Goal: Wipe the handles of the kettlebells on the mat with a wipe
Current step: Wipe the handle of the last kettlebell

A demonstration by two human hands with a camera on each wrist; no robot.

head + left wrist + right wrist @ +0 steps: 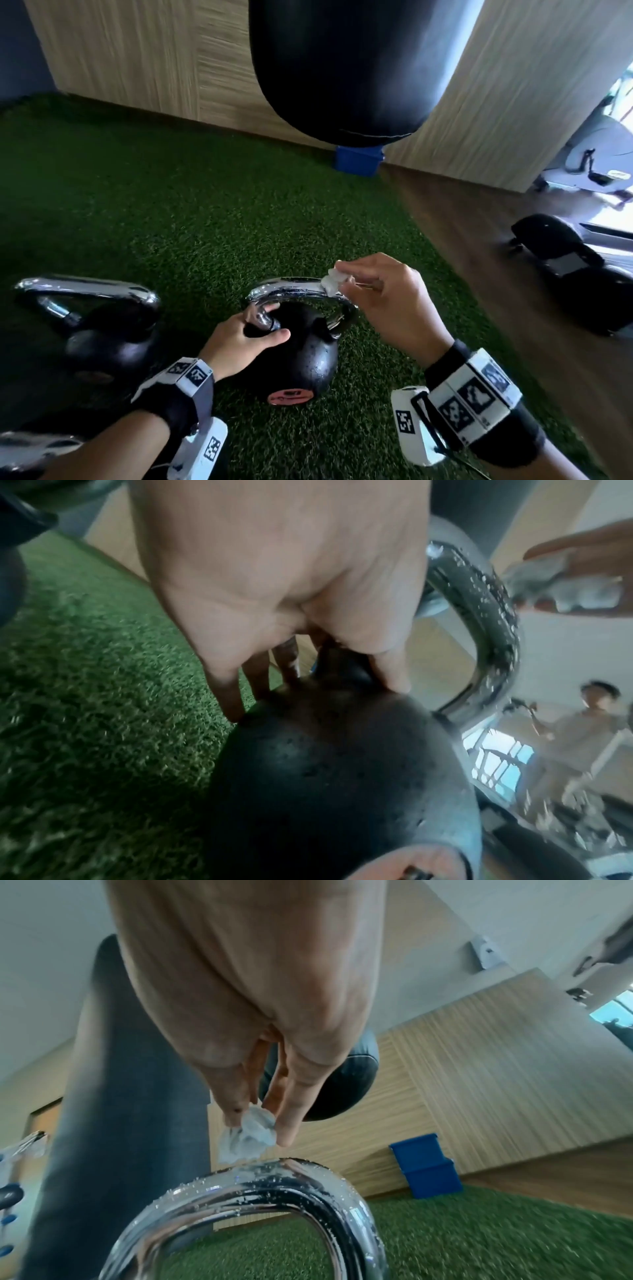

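Black kettlebell [308,356], chrome handle [291,291], white wipe [334,279], green mat [205,212]

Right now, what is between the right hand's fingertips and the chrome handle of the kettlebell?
A crumpled white wipe, pinched by the right hand, sits between them and touches the top of the wet chrome handle. The right wrist view shows this best.

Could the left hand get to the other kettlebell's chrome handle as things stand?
Probably yes, once it lets go: the left hand holds the near kettlebell, while the other kettlebell's handle lies just beside it with only open turf between.
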